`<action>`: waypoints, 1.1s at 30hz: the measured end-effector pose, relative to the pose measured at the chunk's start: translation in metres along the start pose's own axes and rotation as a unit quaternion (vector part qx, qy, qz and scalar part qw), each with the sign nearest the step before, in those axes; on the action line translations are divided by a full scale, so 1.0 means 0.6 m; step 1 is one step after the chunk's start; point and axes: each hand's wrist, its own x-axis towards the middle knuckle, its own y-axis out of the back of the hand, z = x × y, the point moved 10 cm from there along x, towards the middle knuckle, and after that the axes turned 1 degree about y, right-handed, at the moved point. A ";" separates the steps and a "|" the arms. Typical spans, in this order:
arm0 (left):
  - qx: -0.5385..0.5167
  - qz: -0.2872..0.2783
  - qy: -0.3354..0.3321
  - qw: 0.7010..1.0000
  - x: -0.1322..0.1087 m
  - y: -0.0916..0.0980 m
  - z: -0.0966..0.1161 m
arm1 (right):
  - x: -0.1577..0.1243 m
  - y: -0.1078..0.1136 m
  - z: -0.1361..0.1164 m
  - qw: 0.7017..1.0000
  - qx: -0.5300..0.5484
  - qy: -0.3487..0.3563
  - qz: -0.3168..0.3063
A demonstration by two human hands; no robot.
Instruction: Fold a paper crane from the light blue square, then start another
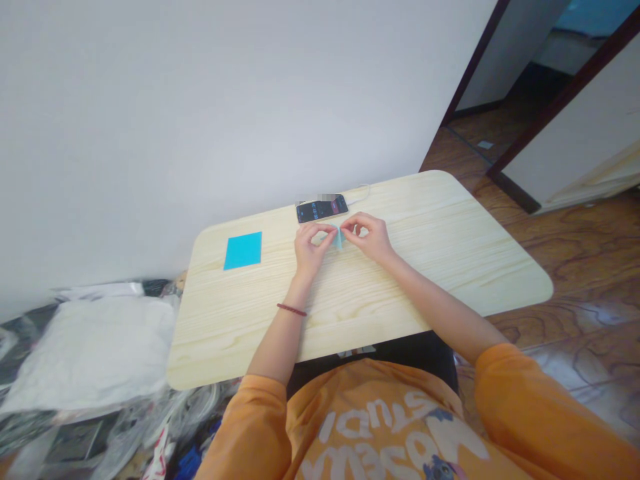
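Note:
A small piece of folded light-blue paper (pixel 339 239) is held up between my two hands, just above the table. My left hand (pixel 312 248) pinches its left side between thumb and forefinger. On the other side, my right hand (pixel 370 235) grips it the same way, with the fingertips of both hands close together. The paper's exact folds are too small to make out. To the left lies a flat stack of bright blue square paper (pixel 243 251). Right behind my hands rests a phone (pixel 322 209) with its screen lit.
The pale wooden table (pixel 400 313) has rounded corners and stands against a white wall (pixel 225 113). A white cable (pixel 361 195) runs from the phone. Left of the table are a white cushion-like thing (pixel 95 350) and clutter; a doorway opens at the right.

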 end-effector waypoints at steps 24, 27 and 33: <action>0.106 -0.020 -0.083 0.991 -0.005 -0.011 0.013 | 0.000 -0.016 0.019 0.999 0.015 -0.002 -0.045; 0.088 -0.019 -0.082 0.993 -0.005 -0.012 0.014 | 0.000 -0.017 0.023 0.998 0.030 -0.013 -0.045; 0.011 0.024 -0.026 0.999 -0.006 -0.004 -0.007 | -0.005 -0.033 0.034 0.991 0.097 -0.063 -0.061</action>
